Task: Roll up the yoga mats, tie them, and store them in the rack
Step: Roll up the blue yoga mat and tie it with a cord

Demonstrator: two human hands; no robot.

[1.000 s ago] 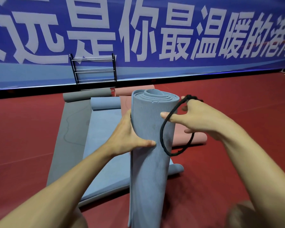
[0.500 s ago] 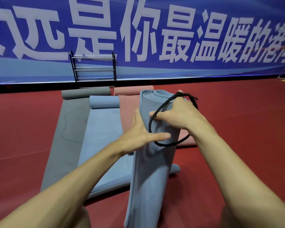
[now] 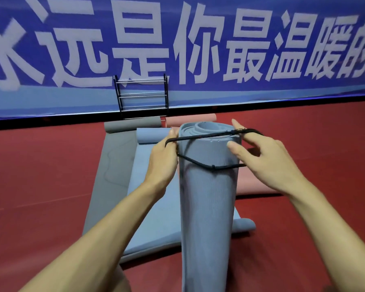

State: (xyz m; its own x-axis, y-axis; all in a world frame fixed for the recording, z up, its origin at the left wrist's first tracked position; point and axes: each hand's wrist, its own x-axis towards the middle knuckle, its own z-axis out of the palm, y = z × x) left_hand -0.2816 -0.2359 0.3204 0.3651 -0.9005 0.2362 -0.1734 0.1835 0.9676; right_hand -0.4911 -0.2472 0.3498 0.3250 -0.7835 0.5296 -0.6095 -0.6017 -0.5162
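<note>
Standing upright at the middle of the scene, the rolled blue-grey mat (image 3: 207, 197) has its spiral top edge facing the camera and its lower end out of sight below the near edge of the view. A black loop (image 3: 213, 167) is stretched wide around the top of the roll, one strand crossing just at the upper rim and the other lower on the near face, where a small knot shows. The left hand (image 3: 162, 163) lies against the roll's left side with the loop hooked over its fingers, whose tips are hidden behind the roll. The right hand (image 3: 268, 163) has the loop caught over its curled fingers at the right rim, its thumb touches the mat's face, and one finger points up.

Three mats lie flat beyond, side by side with edges touching or overlapping: a grey mat (image 3: 114, 165) at left, a blue mat (image 3: 152, 218) in the middle, a pink mat (image 3: 253, 182) at right, each curled at its far end. The rack (image 3: 142, 95) stands far off against the blue banner (image 3: 198, 49), just past the curled ends. Bare red floor (image 3: 40, 186) spreads wide to the left and right of the mats
</note>
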